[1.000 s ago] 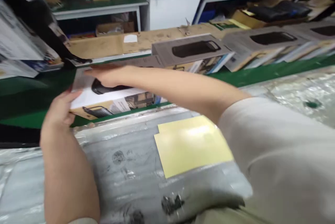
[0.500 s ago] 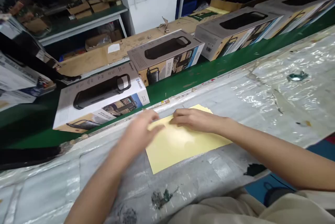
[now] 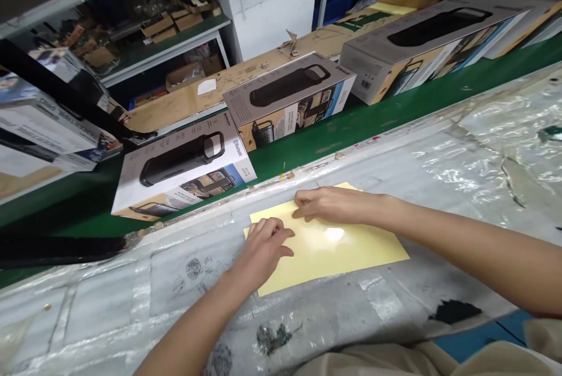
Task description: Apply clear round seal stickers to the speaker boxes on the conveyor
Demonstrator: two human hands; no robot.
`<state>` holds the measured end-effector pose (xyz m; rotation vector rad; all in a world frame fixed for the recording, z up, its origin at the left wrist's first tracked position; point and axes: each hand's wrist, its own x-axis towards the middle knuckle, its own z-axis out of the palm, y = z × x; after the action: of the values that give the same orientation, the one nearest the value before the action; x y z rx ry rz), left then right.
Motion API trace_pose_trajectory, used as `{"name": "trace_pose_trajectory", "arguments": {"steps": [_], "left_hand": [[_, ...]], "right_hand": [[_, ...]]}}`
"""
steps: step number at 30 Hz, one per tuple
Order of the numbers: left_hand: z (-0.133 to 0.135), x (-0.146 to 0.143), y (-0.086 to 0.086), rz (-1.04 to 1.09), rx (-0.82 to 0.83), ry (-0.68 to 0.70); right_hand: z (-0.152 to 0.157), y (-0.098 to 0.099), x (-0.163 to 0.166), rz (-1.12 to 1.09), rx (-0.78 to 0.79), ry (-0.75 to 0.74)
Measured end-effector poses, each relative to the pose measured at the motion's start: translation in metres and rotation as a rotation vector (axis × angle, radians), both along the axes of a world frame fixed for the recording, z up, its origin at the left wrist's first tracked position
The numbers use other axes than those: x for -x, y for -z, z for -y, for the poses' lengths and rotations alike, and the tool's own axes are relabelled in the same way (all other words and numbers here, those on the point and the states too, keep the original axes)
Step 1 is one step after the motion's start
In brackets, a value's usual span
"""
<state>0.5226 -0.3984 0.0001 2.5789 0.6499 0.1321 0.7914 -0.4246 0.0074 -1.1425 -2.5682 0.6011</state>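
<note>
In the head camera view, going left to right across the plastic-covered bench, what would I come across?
Small brown spot, round black smudge, bare left hand, bare right hand (both hands on flat, glossy pale-yellow sheets), jagged black patch at the near edge, dark green patch at the picture's edge.

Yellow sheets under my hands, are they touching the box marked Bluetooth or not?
Apart. The head view shows a strip of plastic-covered bench between the yellow sheets and the near side of the Bluetooth box.

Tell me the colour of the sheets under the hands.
The sheets are pale yellow, shown best in the head view.
</note>
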Motion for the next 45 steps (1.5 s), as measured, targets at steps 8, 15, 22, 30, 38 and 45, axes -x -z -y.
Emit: {"name": "trace_pose_trajectory", "arguments": {"steps": [8,15,22,30,38,45], "left_hand": [[0.002,0.001,0.004,0.005,-0.027,0.020],[0.002,0.002,0.004,0.032,-0.001,0.004],[0.001,0.003,0.010,0.064,-0.012,0.013],[0.011,0.005,0.008,-0.046,-0.104,0.064],[0.010,0.002,0.001,-0.114,-0.062,0.087],[0.011,0.004,0.007,-0.078,-0.059,0.074]], "right_hand": [[-0.007,-0.010,0.006,0.023,0.020,-0.044],[-0.001,-0.008,0.002,-0.009,0.032,-0.026],[0.003,0.000,-0.002,-0.099,0.001,0.018],[0.057,-0.006,-0.002,-0.525,-0.125,0.662],[0.134,0.022,0.064,-0.210,-0.202,0.524],[0.130,0.020,0.066,-0.064,-0.125,0.526]]}}
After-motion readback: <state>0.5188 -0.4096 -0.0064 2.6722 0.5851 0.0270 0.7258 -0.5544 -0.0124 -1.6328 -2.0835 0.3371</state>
